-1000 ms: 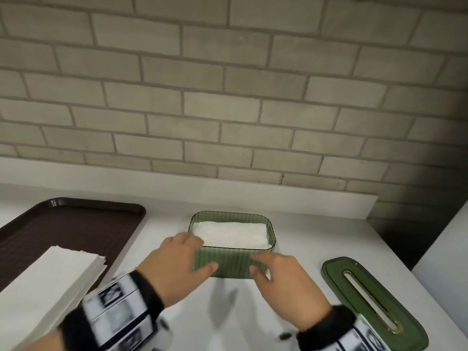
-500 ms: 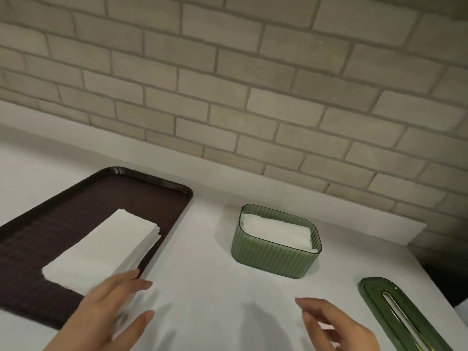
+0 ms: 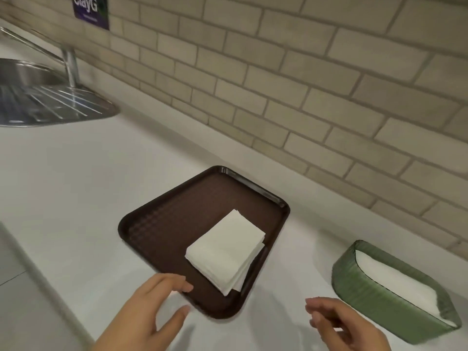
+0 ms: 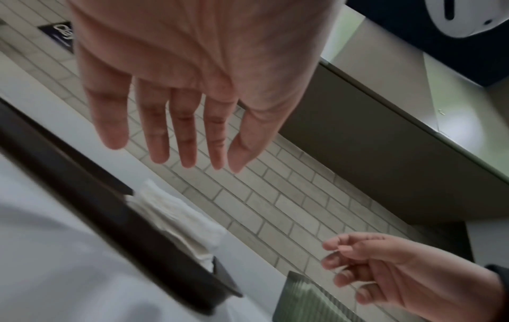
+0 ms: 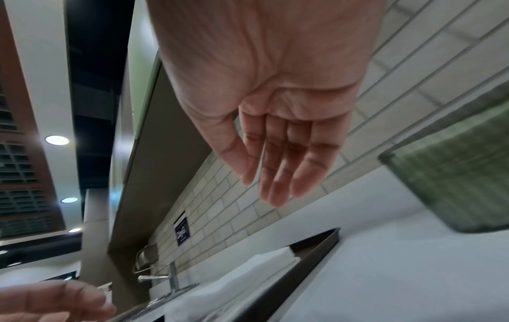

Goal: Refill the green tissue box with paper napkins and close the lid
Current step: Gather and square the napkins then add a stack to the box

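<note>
Brown tray (image 3: pixel 177 219) bears one napkin stack (image 3: pixel 226 252); one green box (image 3: pixel 367 292); two bare hands.

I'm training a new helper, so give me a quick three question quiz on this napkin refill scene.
1. True or false: the left hand grips the napkin stack.
2. The stack lies on: A) brown tray B) counter C) sink drainer.
3. What fills the green tissue box?

Key: 1 false, both it and the right hand are empty. 2 A. 3 White napkins; no lid on it.

White counter (image 3: pixel 76 198): brown tray (image 3: pixel 177 224), green tissue box (image 3: pixel 367 295).
</note>
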Tool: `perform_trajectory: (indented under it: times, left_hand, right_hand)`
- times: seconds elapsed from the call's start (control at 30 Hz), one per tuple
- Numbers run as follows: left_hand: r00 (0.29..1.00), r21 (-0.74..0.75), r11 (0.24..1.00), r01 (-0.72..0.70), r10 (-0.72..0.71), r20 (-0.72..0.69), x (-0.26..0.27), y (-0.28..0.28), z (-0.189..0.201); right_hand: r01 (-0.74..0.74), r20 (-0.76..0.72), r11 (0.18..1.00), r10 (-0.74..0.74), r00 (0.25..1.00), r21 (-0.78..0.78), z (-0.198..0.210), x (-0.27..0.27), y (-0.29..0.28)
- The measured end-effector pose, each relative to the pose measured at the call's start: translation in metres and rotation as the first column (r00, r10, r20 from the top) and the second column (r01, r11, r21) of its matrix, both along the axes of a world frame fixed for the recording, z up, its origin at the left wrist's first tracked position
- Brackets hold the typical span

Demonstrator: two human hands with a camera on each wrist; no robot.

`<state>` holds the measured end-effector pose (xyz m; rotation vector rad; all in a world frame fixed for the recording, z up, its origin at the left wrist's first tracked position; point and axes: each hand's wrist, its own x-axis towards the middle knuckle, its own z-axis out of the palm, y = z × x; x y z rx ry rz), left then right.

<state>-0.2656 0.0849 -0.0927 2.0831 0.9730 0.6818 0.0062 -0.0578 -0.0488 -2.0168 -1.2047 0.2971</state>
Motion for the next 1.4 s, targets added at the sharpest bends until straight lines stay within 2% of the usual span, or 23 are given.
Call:
perform_trajectory:
  times: [0.1,0.17,0.27,0.57,0.7,0.83,0.9,1.03,1.13,1.23,1.4]
  left_hand:
    - [0.997,-0.018,0.998,-0.063,0.063,0.04,-0.017,0.013,-0.006]
    - [0.997,-0.05,0.997,-0.057,0.06,0.051,-0.024,0.02,-0.007]
    - [0.998,-0.061,0.998,-0.024,0.027,0.05,-0.029,0.029,-0.008]
    - [0.989,-0.145,0.979,0.145,-0.142,0.033,-0.023,0.055,-0.006]
    - [0.981,-0.276,0.941,0.194,-0.186,0.057,-0.011,0.066,-0.008]
    - [0.969,-0.363,0.9,0.242,-0.244,0.041,0.001,0.075,-0.007]
    - [0.965,-0.394,0.884,0.252,-0.262,0.029,0.004,0.078,-0.006]
    - [0.959,-0.446,0.857,0.257,-0.284,0.007,0.005,0.081,-0.008]
    - [0.95,-0.475,0.838,0.267,-0.313,-0.018,0.007,0.082,-0.01]
    - [0.942,-0.501,0.82,0.277,-0.335,-0.027,0.009,0.082,-0.008]
    - [0.932,-0.504,0.813,0.293,-0.36,-0.039,0.01,0.085,-0.01]
  right_hand:
    - [-0.108,-0.034,0.991,0.105,0.994,-0.084,0.001,-0.018,0.036]
    - [-0.164,-0.042,0.98,0.16,0.986,-0.117,0.005,-0.031,0.059]
    - [-0.2,0.02,0.97,0.205,0.979,-0.141,0.012,-0.046,0.091]
    - [-0.047,0.177,0.945,0.11,0.978,-0.323,0.019,-0.039,0.171]
    - [-0.018,0.214,0.863,0.145,0.966,-0.505,0.022,-0.027,0.198]
    - [-0.056,0.13,0.755,0.185,0.974,-0.653,0.021,-0.024,0.216]
    - [-0.051,0.122,0.746,0.176,0.977,-0.664,0.016,-0.025,0.221]
    - [0.013,0.199,0.716,0.176,0.964,-0.698,0.011,-0.026,0.228]
    - [-0.003,0.164,0.68,0.181,0.97,-0.733,0.009,-0.024,0.235]
    - [-0.01,0.154,0.688,0.176,0.972,-0.726,0.007,-0.025,0.239]
    - [0.047,0.238,0.695,0.181,0.954,-0.717,0.009,-0.027,0.243]
